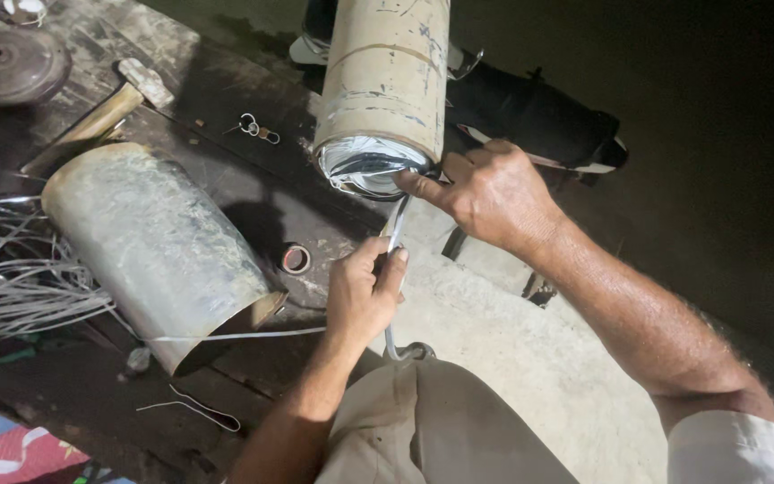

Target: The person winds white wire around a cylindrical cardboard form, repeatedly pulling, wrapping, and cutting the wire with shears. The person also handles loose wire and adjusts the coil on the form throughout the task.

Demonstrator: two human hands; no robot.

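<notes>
A pale cylindrical drum [385, 76] lies with its crumpled silvery end [365, 170] toward me. My right hand [490, 193] rests against that end, forefinger pressed on its rim. A thin flat white strip [397, 224] runs down from the drum's end into my left hand [365, 291], which is closed around it just below. The strip carries on past my knee.
A second metal cylinder [159, 246] lies on the dark wooden bench [253, 116] at the left. Beside it are a tangle of white strips [15, 282], a hammer [105, 112], a round metal disc [6, 63], keys [257, 128] and a small tape roll [296, 259]. Concrete slab [530, 358] lies below.
</notes>
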